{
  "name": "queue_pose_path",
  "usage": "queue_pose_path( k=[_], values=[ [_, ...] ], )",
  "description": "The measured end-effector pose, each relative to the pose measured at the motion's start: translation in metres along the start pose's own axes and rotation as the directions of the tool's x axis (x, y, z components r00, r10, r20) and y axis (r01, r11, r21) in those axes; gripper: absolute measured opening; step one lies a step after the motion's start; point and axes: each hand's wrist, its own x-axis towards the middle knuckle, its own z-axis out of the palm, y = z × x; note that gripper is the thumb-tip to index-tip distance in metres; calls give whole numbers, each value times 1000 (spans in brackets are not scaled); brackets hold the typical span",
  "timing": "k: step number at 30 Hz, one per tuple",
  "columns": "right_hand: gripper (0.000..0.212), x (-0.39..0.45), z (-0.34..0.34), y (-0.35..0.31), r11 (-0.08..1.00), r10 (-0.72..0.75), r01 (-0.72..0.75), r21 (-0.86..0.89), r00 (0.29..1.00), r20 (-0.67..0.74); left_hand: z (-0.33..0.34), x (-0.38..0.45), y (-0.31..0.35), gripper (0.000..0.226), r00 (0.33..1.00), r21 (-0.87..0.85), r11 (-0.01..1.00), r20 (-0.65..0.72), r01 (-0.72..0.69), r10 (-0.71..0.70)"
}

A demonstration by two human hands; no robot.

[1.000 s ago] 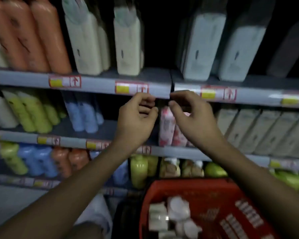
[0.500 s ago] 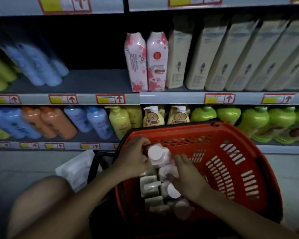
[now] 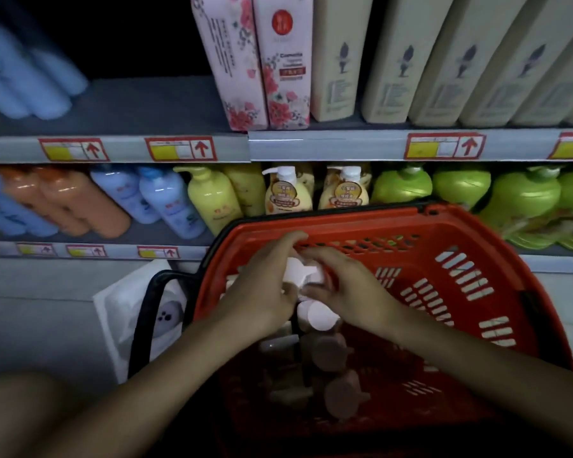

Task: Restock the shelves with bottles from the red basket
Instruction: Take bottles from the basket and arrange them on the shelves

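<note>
bottles [image 3: 318, 320] stand upright in red basket [image 3: 460, 292], caps up, both hands [image 3: 306, 285] gripping one.

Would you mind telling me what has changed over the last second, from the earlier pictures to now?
Both hands came down from the upper shelf edge into the red basket. The left hand and right hand now close together around a pale pink bottle cap, where half a second ago they worked apart. The two pink floral bottles on the shelf and the other bottles in the basket stayed put.
</note>
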Motion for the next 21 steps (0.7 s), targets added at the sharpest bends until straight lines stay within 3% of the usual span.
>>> queue_pose_path(
  k=[3, 8, 10, 15, 19, 21],
  values=[
    [75, 0, 0, 11, 999, 30, -33, 34, 997, 66, 8, 4, 10, 72, 996, -134, 991, -91, 11, -23],
    [57, 2, -5, 25, 1000, -15, 15, -18, 1000, -10, 24, -1, 24, 69, 978, -313, 950, -196, 5, -70],
    [51, 1, -10, 19, 998, -47, 45, -41, 998, -50, 29, -5, 27, 71, 960, -294, 955, -259, 31, -111],
    [53, 5, -49, -28, 997, 79, -71, 37, 960, -270, 40, -26, 38, 92, 958, -243, 965, -242, 97, -157],
    [59, -4, -76, -70, 986, 158, -107, 130, 851, -501, 64, -30, 67, 118, 955, -218, 976, -286, 16, -79],
    [60, -14, -82, -87, 978, 188, -102, 181, 801, -568, 74, -23, 83, 120, 918, -182, 983, -392, -9, -64]
  ],
)
